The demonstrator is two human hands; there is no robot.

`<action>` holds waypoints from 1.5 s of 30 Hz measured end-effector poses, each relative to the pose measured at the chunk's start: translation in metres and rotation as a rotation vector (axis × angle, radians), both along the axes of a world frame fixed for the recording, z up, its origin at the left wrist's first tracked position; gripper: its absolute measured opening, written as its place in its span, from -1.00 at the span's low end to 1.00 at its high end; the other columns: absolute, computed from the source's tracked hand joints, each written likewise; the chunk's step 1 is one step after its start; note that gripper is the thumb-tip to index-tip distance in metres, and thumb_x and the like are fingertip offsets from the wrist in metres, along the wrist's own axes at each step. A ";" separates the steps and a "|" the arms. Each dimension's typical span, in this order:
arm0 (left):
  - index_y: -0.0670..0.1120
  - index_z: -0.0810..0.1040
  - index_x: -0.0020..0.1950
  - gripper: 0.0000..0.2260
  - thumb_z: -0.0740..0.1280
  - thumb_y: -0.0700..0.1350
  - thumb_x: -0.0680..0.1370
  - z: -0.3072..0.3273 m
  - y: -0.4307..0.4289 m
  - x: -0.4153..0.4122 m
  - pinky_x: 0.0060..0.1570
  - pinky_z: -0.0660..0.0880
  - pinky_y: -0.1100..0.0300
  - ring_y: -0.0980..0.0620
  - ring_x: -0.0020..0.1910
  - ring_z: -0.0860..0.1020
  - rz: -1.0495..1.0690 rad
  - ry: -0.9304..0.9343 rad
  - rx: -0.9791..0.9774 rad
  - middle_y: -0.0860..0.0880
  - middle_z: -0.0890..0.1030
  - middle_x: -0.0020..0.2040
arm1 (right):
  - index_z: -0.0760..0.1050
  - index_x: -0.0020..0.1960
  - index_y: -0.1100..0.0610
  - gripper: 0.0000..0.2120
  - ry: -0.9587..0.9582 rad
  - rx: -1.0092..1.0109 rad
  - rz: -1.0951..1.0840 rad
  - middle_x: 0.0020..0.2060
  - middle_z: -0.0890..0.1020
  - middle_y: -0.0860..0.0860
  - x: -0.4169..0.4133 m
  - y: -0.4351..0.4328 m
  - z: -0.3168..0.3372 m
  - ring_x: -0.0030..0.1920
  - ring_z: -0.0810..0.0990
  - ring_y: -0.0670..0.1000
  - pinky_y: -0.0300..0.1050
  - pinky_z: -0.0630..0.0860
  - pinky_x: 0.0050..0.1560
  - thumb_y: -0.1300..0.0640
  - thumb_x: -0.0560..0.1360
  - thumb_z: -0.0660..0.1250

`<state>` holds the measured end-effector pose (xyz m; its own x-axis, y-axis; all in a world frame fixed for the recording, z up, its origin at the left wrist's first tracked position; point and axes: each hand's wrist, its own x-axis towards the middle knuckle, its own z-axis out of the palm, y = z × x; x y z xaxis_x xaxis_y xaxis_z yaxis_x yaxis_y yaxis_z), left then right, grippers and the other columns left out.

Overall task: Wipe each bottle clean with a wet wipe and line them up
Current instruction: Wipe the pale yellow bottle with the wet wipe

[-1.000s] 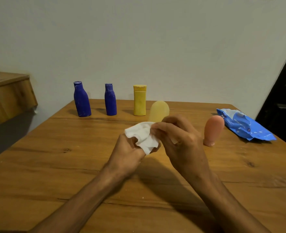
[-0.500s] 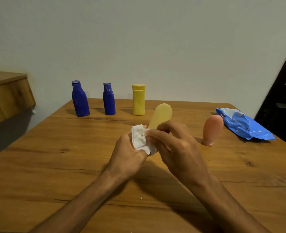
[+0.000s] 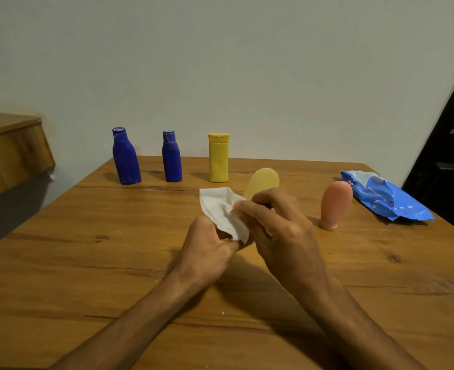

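Both my hands meet above the middle of the wooden table (image 3: 92,263). My left hand (image 3: 207,249) grips a crumpled white wet wipe (image 3: 220,209). My right hand (image 3: 279,231) is curled around the lower part of a pale yellow bottle (image 3: 264,181), and its fingertips touch the wipe. The bottle's lower half is hidden behind my fingers. Along the far edge stand a large blue bottle (image 3: 125,158), a smaller blue bottle (image 3: 172,158) and a yellow flip-cap bottle (image 3: 218,158). A pink bottle (image 3: 335,204) stands on its cap at the right.
A blue pack of wet wipes (image 3: 386,198) lies at the table's far right. A wooden ledge (image 3: 12,150) juts out at the left, beyond the table. A dark doorway (image 3: 450,145) lies to the right, and a plain wall rises behind the bottles.
The pale yellow bottle tilted and rose from behind my hands. The wipe bunched up against it, then spread out again to the upper left.
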<state>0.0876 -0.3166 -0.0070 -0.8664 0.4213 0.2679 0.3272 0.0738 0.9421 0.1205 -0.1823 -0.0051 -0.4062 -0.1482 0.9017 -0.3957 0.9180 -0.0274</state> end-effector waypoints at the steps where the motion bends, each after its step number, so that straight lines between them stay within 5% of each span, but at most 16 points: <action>1: 0.18 0.47 -0.01 -0.63 0.44 -0.29 0.47 0.000 -0.001 -0.001 0.07 0.59 0.16 0.12 0.02 0.62 -0.003 -0.006 0.011 0.05 0.66 0.00 | 0.65 -0.01 0.24 -0.70 -0.002 -0.002 0.011 -0.14 0.60 0.13 0.000 0.000 -0.001 -0.12 0.51 0.01 -0.16 0.54 -0.25 0.06 0.49 0.25; 6: 0.15 0.51 0.07 -0.68 0.48 -0.19 0.45 0.000 -0.002 -0.001 0.08 0.56 0.21 0.24 0.04 0.60 -0.073 -0.042 0.024 0.13 0.68 0.01 | 0.65 0.01 0.27 -0.75 0.051 -0.188 -0.004 -0.15 0.60 0.14 -0.003 0.006 0.001 -0.19 0.57 0.06 -0.09 0.57 -0.31 0.11 0.52 0.31; 10: 0.13 0.45 -0.02 -0.61 0.39 -0.37 0.47 0.002 -0.007 -0.006 -0.22 0.52 0.44 0.39 -0.19 0.60 -0.074 -0.117 0.180 0.34 0.65 -0.25 | 0.65 -0.01 0.26 -0.74 -0.037 -0.105 0.110 -0.13 0.61 0.14 -0.002 0.002 -0.005 -0.17 0.60 0.05 -0.09 0.61 -0.26 0.10 0.51 0.29; 16: -0.06 0.56 0.14 -0.67 0.41 -0.35 0.44 0.004 -0.007 -0.005 -0.19 0.58 0.30 0.10 -0.13 0.69 -0.170 -0.186 0.196 0.04 0.73 -0.10 | 0.65 0.02 0.25 -0.80 -0.002 -0.255 0.099 -0.11 0.63 0.11 0.000 0.008 0.000 -0.12 0.60 -0.04 -0.31 0.56 -0.17 0.18 0.45 0.41; 20: 0.03 0.59 0.01 -0.68 0.40 -0.28 0.33 0.003 -0.009 -0.010 -0.06 0.63 0.07 0.01 -0.13 0.70 -0.181 -0.232 0.311 0.01 0.73 -0.11 | 0.66 0.03 0.22 -0.81 -0.077 -0.287 0.201 -0.10 0.63 0.07 -0.001 0.009 -0.001 -0.10 0.59 -0.08 -0.28 0.58 -0.15 0.17 0.45 0.42; 25: -0.07 0.58 0.15 -0.61 0.41 -0.25 0.34 0.002 -0.010 -0.013 0.04 0.62 -0.04 -0.17 -0.07 0.69 -0.277 -0.311 0.328 -0.15 0.71 -0.05 | 0.65 0.04 0.21 -0.80 -0.046 -0.442 0.225 -0.09 0.63 0.06 -0.002 0.013 0.001 -0.07 0.60 -0.05 -0.21 0.59 -0.17 0.16 0.44 0.45; 29: -0.04 0.70 0.02 -0.70 0.35 -0.28 0.35 0.000 -0.012 -0.018 0.01 0.62 -0.04 -0.18 -0.11 0.68 -0.267 -0.376 0.429 -0.18 0.70 -0.01 | 0.65 0.06 0.17 -0.80 -0.142 -0.433 0.296 -0.07 0.62 0.02 -0.004 0.013 0.000 -0.04 0.59 -0.05 -0.22 0.59 -0.13 0.14 0.45 0.42; 33: -0.17 0.49 0.28 -0.53 0.36 -0.30 0.36 0.001 -0.011 -0.018 0.04 0.60 -0.06 -0.20 -0.12 0.69 -0.293 -0.424 0.405 -0.24 0.69 -0.02 | 0.65 0.05 0.16 -0.81 -0.138 -0.501 0.241 -0.08 0.63 0.02 -0.005 0.013 -0.001 -0.05 0.60 -0.06 -0.32 0.55 -0.13 0.21 0.43 0.46; 38: -0.17 0.57 0.15 -0.65 0.36 -0.27 0.36 0.002 -0.009 -0.020 -0.02 0.62 -0.01 -0.09 -0.12 0.68 -0.250 -0.415 0.460 -0.14 0.71 -0.05 | 0.66 0.03 0.14 -0.82 -0.235 -0.470 0.285 -0.09 0.64 -0.03 -0.004 0.014 0.000 -0.06 0.59 -0.10 -0.33 0.54 -0.12 0.18 0.42 0.47; 45: -0.16 0.46 0.32 -0.47 0.35 -0.29 0.34 0.001 -0.010 -0.020 -0.02 0.64 0.00 -0.12 -0.09 0.69 -0.265 -0.428 0.441 -0.16 0.70 -0.01 | 0.68 -0.01 0.10 -0.83 -0.217 -0.613 0.242 -0.13 0.65 -0.04 -0.005 0.013 0.000 -0.13 0.57 -0.07 -0.40 0.43 -0.22 0.14 0.41 0.49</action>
<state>0.0672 -0.3269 -0.0056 -0.8167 0.5646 0.1193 -0.1284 -0.3793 0.9163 0.1154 -0.1690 -0.0052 -0.6064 0.2527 0.7539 -0.5142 0.5986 -0.6142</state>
